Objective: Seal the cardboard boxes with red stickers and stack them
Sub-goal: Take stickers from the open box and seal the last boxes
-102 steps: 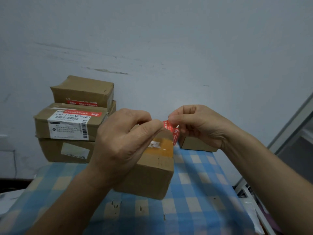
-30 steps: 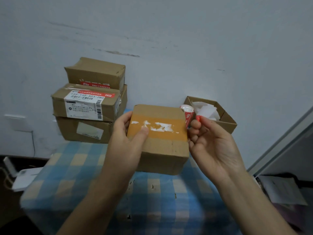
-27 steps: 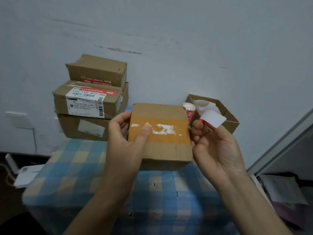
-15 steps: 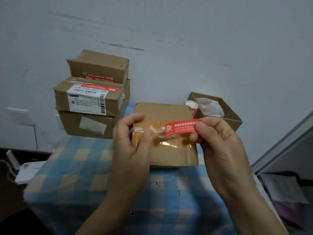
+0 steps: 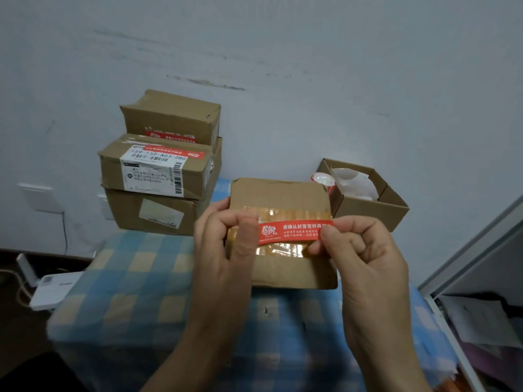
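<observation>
Dim, cool indoor light with a blue-grey cast, its source out of view. Glare glints off shiny tape (image 5: 271, 251) on the cardboard box (image 5: 278, 193) — the brightest patch. White print on the red sticker (image 5: 294, 232) is sharp; the checked tablecloth (image 5: 127, 278) smears toward the bottom edge, and the lower left corner falls dark

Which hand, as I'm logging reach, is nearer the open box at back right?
Right. The right hand pinches the red sticker just in front of the open box; the left hand grips the taped box, thumb on the sticker's other end, farther left.
</observation>
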